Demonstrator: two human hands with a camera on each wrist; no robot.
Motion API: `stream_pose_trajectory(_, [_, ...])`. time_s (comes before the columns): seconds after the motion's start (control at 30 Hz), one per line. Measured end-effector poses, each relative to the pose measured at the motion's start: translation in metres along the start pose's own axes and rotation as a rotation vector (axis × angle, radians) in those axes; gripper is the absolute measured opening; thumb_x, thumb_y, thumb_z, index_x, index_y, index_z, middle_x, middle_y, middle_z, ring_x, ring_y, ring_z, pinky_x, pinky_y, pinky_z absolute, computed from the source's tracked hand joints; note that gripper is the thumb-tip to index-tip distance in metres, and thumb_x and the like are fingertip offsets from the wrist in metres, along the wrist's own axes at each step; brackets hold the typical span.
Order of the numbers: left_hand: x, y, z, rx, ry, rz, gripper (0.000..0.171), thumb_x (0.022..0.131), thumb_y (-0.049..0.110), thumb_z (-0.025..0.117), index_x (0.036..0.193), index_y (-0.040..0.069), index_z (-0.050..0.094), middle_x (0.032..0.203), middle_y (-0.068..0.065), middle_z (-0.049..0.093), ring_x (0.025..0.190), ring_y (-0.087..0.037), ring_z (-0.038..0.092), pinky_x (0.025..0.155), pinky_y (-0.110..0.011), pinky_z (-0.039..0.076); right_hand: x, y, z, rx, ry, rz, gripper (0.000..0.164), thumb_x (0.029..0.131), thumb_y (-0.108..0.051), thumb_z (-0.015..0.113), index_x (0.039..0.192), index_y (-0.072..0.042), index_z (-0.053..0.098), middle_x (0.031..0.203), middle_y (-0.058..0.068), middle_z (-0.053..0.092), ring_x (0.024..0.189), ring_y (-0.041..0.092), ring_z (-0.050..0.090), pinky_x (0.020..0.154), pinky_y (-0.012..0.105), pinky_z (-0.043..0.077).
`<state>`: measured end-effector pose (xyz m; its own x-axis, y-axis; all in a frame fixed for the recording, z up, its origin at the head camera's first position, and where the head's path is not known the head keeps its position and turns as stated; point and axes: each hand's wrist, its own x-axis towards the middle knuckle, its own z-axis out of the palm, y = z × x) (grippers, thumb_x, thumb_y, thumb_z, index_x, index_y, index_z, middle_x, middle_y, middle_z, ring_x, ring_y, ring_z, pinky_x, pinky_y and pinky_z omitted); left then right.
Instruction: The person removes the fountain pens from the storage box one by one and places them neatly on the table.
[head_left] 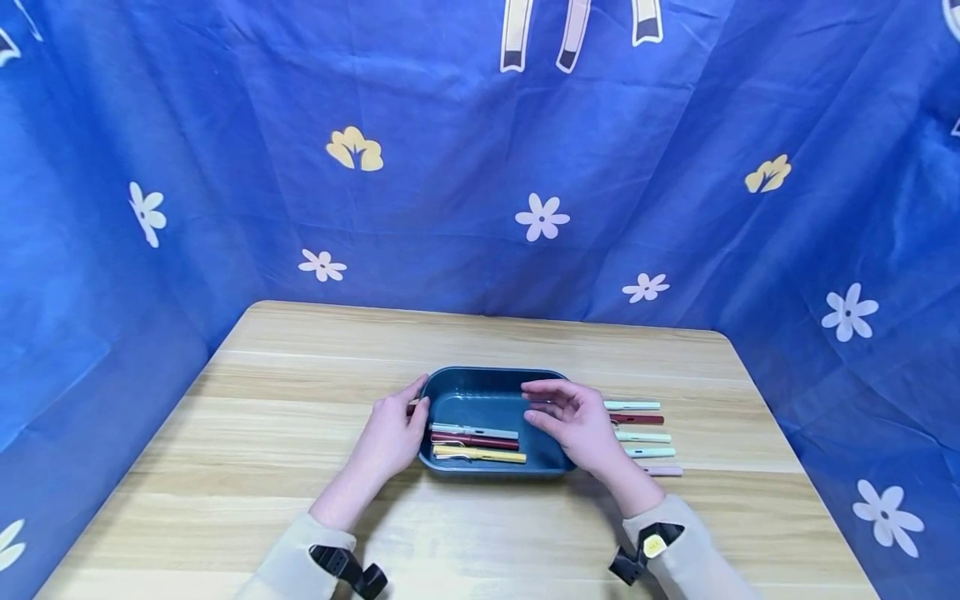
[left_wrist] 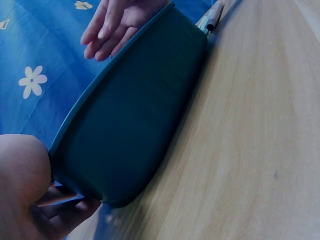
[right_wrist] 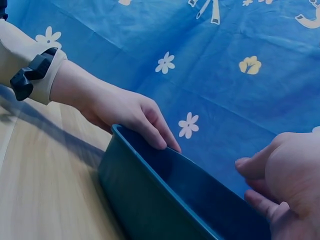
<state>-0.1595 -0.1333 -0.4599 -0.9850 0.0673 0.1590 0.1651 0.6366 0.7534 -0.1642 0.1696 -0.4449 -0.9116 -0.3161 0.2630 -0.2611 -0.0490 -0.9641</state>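
Observation:
A dark teal rectangular tray [head_left: 491, 471] with rounded corners sits on the table. My left hand [head_left: 393, 429] grips its left end, thumb over the rim and fingers outside. Over the tray's right end hovers my right hand [head_left: 573, 421], fingers loosely bent, with nothing visible between them. Inside the tray, near its front, lie a grey-blue pen [head_left: 480, 432], a dark red pen [head_left: 491, 441] and a yellow pen [head_left: 487, 454], roughly parallel. The left wrist view shows the tray's outer wall [left_wrist: 130, 110]; its contents are hidden there.
Right of the tray lie several pens in a row, among them a dark red pen [head_left: 637, 419], a pale green pen [head_left: 645, 437] and a lilac pen [head_left: 663, 472]; my right hand partly covers them. A blue patterned curtain [head_left: 450, 208] surrounds the wooden table [head_left: 225, 467].

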Motion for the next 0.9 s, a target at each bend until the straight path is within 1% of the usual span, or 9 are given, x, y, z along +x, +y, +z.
stream_pose_trajectory(0.07, [0.0, 0.0, 0.0, 0.002, 0.0, -0.003, 0.048, 0.109, 0.014, 0.057, 0.153, -0.003, 0.052, 0.139, -0.028, 0.062, 0.125, -0.039, 0.064, 0.109, -0.055, 0.049, 0.004, 0.001, 0.003, -0.006, -0.002, 0.038, 0.037, 0.092, 0.011, 0.075, 0.128, 0.009, 0.069, 0.132, 0.036, 0.063, 0.122, 0.058, 0.059, 0.098, 0.034, 0.058])
stream_pose_trajectory(0.23, [0.001, 0.0, 0.001, 0.002, 0.005, -0.003, 0.047, 0.108, 0.013, 0.057, 0.153, -0.003, 0.053, 0.139, -0.028, 0.062, 0.126, -0.04, 0.064, 0.109, -0.056, 0.048, 0.012, 0.004, 0.011, -0.008, 0.011, 0.152, 0.036, 0.091, 0.014, 0.075, 0.127, 0.009, 0.069, 0.13, 0.034, 0.065, 0.121, 0.054, 0.063, 0.097, 0.031, 0.058])
stream_pose_trajectory(0.33, [0.001, 0.001, 0.002, -0.001, 0.003, -0.001, 0.048, 0.108, 0.013, 0.057, 0.153, -0.003, 0.053, 0.139, -0.029, 0.062, 0.126, -0.04, 0.064, 0.109, -0.056, 0.048, 0.017, 0.004, 0.014, -0.002, 0.008, 0.196, 0.038, 0.09, 0.015, 0.075, 0.127, 0.011, 0.068, 0.131, 0.033, 0.066, 0.121, 0.051, 0.064, 0.097, 0.031, 0.059])
stream_pose_trajectory(0.4, [0.002, 0.001, 0.003, -0.003, -0.001, -0.003, 0.048, 0.109, 0.015, 0.057, 0.153, -0.002, 0.052, 0.14, -0.028, 0.062, 0.126, -0.04, 0.064, 0.11, -0.055, 0.048, 0.019, 0.004, 0.015, -0.019, -0.006, 0.218, 0.039, 0.09, 0.015, 0.075, 0.128, 0.011, 0.068, 0.131, 0.031, 0.066, 0.122, 0.048, 0.064, 0.097, 0.031, 0.058])
stream_pose_trajectory(0.5, [0.004, 0.0, 0.004, -0.012, -0.002, -0.004, 0.048, 0.109, 0.016, 0.056, 0.154, -0.001, 0.052, 0.14, -0.028, 0.062, 0.126, -0.039, 0.064, 0.11, -0.055, 0.048, 0.022, 0.004, 0.017, -0.078, -0.041, 0.254, 0.039, 0.092, 0.011, 0.076, 0.13, 0.01, 0.068, 0.132, 0.027, 0.068, 0.123, 0.043, 0.066, 0.099, 0.031, 0.058])
stream_pose_trajectory(0.63, [0.004, 0.0, 0.004, -0.019, 0.003, 0.002, 0.048, 0.109, 0.015, 0.056, 0.154, -0.001, 0.052, 0.141, -0.028, 0.061, 0.126, -0.04, 0.064, 0.11, -0.055, 0.048, 0.026, 0.007, 0.021, -0.141, -0.09, 0.304, 0.037, 0.093, 0.005, 0.077, 0.13, 0.006, 0.071, 0.129, 0.022, 0.071, 0.121, 0.037, 0.069, 0.098, 0.035, 0.059])
stream_pose_trajectory(0.77, [0.001, 0.0, 0.003, -0.019, 0.002, -0.002, 0.048, 0.109, 0.014, 0.057, 0.154, -0.002, 0.052, 0.141, -0.028, 0.061, 0.126, -0.039, 0.064, 0.109, -0.054, 0.048, 0.028, 0.013, 0.026, -0.151, -0.126, 0.36, 0.034, 0.092, 0.006, 0.077, 0.126, 0.006, 0.073, 0.123, 0.02, 0.074, 0.115, 0.035, 0.071, 0.094, 0.036, 0.061])
stream_pose_trajectory(0.9, [0.0, -0.001, 0.002, -0.013, 0.007, 0.006, 0.048, 0.108, 0.014, 0.057, 0.153, -0.002, 0.052, 0.14, -0.028, 0.062, 0.125, -0.04, 0.065, 0.109, -0.055, 0.048, 0.031, 0.017, 0.031, -0.161, -0.131, 0.392, 0.031, 0.09, 0.008, 0.078, 0.121, 0.006, 0.074, 0.117, 0.018, 0.075, 0.11, 0.034, 0.073, 0.089, 0.034, 0.063])
